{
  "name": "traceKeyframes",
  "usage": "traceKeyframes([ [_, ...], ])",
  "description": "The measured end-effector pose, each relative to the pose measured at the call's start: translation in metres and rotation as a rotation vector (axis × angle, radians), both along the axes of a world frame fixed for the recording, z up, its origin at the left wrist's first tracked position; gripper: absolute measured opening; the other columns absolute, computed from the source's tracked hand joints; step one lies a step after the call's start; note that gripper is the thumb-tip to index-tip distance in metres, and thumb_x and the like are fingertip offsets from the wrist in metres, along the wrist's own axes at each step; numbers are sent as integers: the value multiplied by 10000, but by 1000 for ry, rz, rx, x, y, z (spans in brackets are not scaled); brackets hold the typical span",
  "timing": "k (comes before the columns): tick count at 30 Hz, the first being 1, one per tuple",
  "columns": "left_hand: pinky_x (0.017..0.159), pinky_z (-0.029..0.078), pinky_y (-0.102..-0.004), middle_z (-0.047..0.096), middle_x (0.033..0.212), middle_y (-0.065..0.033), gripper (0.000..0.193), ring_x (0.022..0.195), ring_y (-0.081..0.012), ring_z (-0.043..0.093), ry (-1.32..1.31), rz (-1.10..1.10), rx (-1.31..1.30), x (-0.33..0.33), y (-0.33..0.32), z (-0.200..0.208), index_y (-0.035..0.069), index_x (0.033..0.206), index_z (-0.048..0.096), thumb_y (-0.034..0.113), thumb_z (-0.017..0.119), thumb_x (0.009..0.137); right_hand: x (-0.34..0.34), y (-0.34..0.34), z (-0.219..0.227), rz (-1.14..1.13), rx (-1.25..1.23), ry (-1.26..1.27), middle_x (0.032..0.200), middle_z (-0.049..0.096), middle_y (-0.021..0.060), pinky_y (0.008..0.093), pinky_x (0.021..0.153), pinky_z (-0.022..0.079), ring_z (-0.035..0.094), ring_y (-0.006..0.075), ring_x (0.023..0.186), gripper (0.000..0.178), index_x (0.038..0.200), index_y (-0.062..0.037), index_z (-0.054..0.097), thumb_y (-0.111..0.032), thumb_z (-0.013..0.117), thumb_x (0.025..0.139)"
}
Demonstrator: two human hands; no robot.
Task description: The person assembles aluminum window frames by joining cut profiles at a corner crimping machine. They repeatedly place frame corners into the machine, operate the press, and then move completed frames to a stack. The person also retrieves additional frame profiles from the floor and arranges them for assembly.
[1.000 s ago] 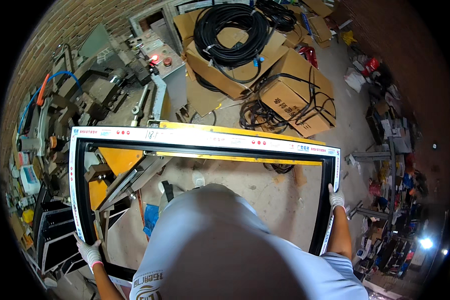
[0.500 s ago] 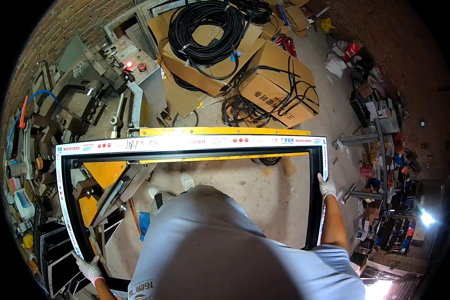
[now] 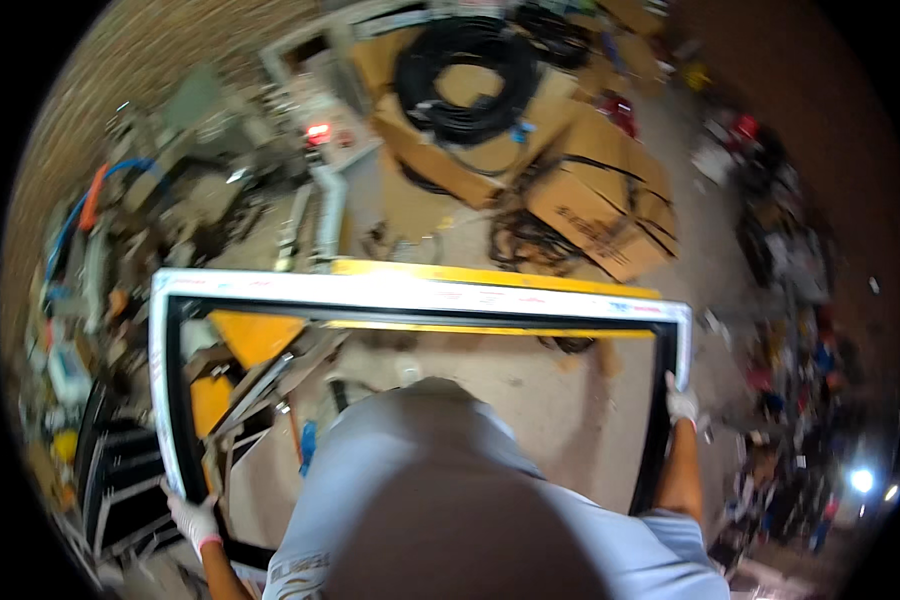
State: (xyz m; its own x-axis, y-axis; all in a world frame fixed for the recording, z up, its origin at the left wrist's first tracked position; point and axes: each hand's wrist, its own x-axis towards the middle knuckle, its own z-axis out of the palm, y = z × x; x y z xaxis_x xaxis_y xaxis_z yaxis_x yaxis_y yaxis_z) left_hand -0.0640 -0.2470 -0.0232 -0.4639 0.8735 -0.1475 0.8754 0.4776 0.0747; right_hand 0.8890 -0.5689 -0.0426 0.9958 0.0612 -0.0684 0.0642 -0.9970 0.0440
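A large rectangular window frame (image 3: 410, 293), black with white printed protective film, is held around the front of my body. My left hand (image 3: 194, 518), in a pale knitted glove, grips its lower left side. On the opposite side, my right hand (image 3: 681, 402), gloved the same way, is closed around the right bar. The fingers of both hands are partly hidden by the frame. Just past the frame's far bar runs a long yellow rail (image 3: 500, 276), partly covered by it. The near bar is mostly hidden behind my body.
Machinery with a red-lit control box (image 3: 332, 135) stands at the far left. A black hose coil (image 3: 467, 85) lies on opened cardboard beyond the rail. To its right sits a strapped cardboard box (image 3: 610, 210). Dark framed panels (image 3: 130, 490) lean at the left; cluttered goods (image 3: 790, 400) line the right.
The surroundings and the frame have shifted right and slightly down in view, with motion blur. The frame's far bar now slopes down to the right. Both hands keep their grip.
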Motion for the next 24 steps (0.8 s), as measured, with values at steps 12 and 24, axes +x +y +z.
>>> traceKeyframes([
  [12, 1056, 459, -440, 567, 1310, -295, 932, 1206, -414, 576, 181, -603, 366, 74, 169, 5, -90, 1428, 415, 385, 844, 751, -269, 389, 30, 1222, 857, -162, 1305, 615, 212, 432, 1096, 426, 572, 340, 1236, 466, 1344, 32, 568, -54, 691, 903],
  [24, 916, 548, -439, 666, 1177, -233, 674, 1084, -358, 671, -240, -281, -16, 108, 304, -18, -3, 1246, 550, 580, 617, 915, -653, 665, 24, 1575, 3, 478, 1173, 695, 210, 454, 946, 526, 656, 370, 1118, 791, 1384, 17, 515, -468, 776, 817],
])
